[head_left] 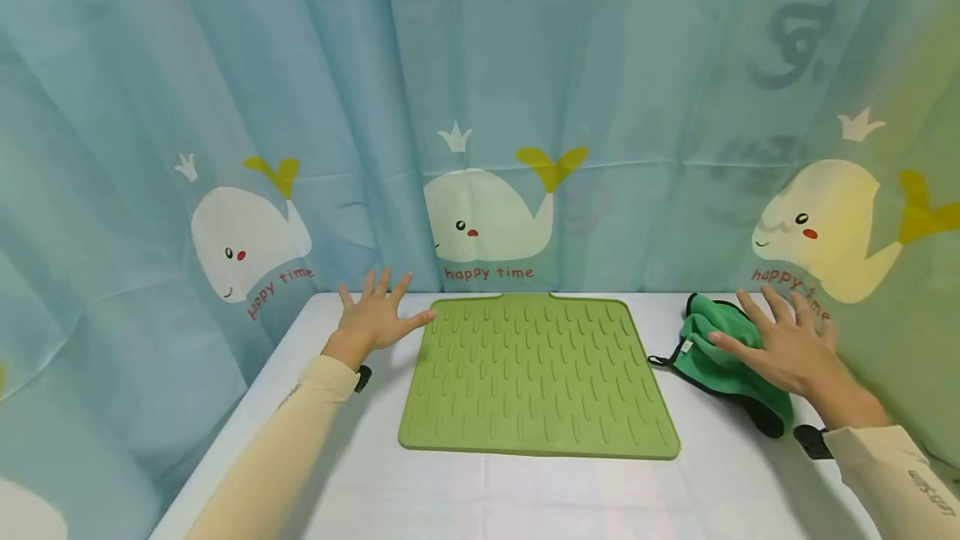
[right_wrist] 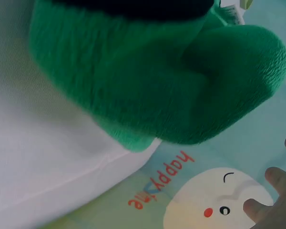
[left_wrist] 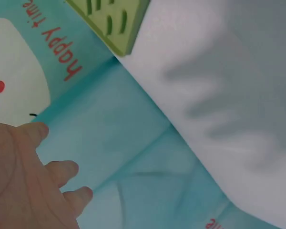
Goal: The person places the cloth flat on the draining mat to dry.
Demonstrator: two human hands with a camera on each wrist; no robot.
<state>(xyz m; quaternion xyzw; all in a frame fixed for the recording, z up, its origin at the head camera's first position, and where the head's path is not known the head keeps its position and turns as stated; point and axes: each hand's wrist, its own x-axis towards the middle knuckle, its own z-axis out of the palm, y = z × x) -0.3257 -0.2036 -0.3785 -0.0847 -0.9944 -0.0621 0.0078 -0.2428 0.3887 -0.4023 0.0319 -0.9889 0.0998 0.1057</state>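
A green silicone mat (head_left: 536, 377) with rows of short raised ridges lies flat on the white table. To its left my left hand (head_left: 372, 319) is held with fingers spread, the thumb tip by the mat's far left corner. At the right a crumpled green cloth (head_left: 712, 361) with black edging and a hanging loop lies on the table. My right hand (head_left: 798, 348) hovers over the cloth's right part, fingers spread and holding nothing. In the right wrist view the cloth (right_wrist: 133, 76) fills the upper part, with the fingertips (right_wrist: 279, 179) apart from it.
A blue curtain (head_left: 637, 65) printed with white whales hangs along the table's far edge and round the sides. The white table surface (head_left: 480, 494) stretches in front of the mat. Both forearms wear beige sleeves (head_left: 277, 448), with a black strap at each wrist.
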